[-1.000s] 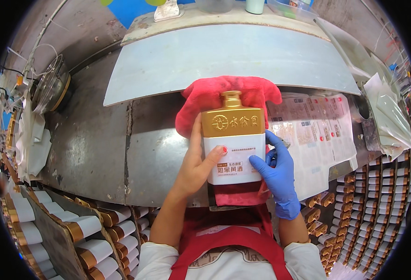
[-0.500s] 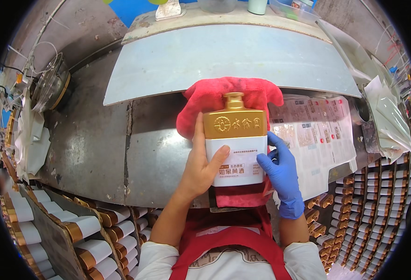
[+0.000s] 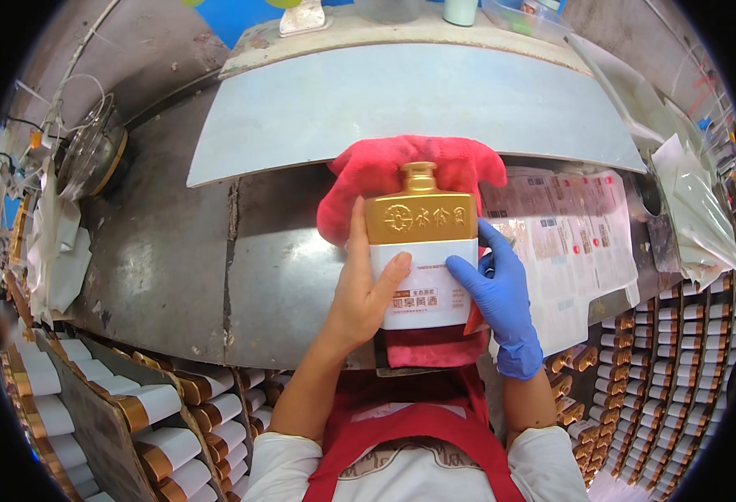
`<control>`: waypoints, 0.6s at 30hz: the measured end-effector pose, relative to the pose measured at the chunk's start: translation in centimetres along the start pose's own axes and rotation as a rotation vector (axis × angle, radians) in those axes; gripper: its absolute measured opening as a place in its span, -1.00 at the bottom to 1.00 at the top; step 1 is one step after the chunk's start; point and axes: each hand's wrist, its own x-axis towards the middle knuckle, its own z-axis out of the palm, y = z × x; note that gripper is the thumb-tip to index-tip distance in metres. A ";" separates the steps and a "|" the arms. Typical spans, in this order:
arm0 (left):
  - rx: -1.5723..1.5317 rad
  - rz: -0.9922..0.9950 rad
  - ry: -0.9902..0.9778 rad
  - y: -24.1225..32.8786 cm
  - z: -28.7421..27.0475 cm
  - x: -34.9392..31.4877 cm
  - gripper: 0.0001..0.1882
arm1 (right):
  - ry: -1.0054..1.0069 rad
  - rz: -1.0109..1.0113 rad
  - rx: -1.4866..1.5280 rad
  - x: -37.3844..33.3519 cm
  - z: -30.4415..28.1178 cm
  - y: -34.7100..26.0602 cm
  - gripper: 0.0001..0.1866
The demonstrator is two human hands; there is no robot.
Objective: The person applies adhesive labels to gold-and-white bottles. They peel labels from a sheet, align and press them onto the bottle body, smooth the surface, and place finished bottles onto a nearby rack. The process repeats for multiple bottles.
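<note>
A flat, flask-shaped bottle (image 3: pixel 422 221) with a gold neck and shoulders and a white lower body lies on a red cloth (image 3: pixel 460 159), its neck pointing away from me. Printing shows on the white part, partly covered by my thumbs. My bare left hand (image 3: pixel 366 289) holds the bottle's left side, thumb across the front. On the right side, my right hand (image 3: pixel 493 289) in a blue glove grips the edge, its thumb pressed on the white face and the other fingers mostly hidden. Beside that hand's lower edge shows a small red piece (image 3: pixel 474 319), too covered to name.
Printed label sheets (image 3: pixel 564 251) lie right of the cloth. Beyond it sits a pale grey board (image 3: pixel 401 100). Racks of similar gold-and-white bottles stand at lower left (image 3: pixel 163 452) and right (image 3: pixel 677 368). White plastic sheets (image 3: pixel 694 209) hang at the right.
My right thumb has slid up and left over the white face, and the right hand has shifted slightly upward. The bottle has moved a little away from me. My left hand keeps its hold.
</note>
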 end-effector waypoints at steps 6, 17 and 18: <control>0.186 0.070 0.032 -1.7 -1.6 -1.0 -0.15 | -0.129 0.080 0.134 -0.1 0.9 1.1 -0.38; 0.177 -0.015 0.184 0.4 -2.3 -10.5 -0.51 | -0.046 0.247 0.361 -3.9 -1.3 3.3 -0.65; 0.226 0.010 0.233 0.0 -3.0 -10.9 -0.57 | -0.060 0.259 0.383 -3.9 -1.4 3.6 -0.67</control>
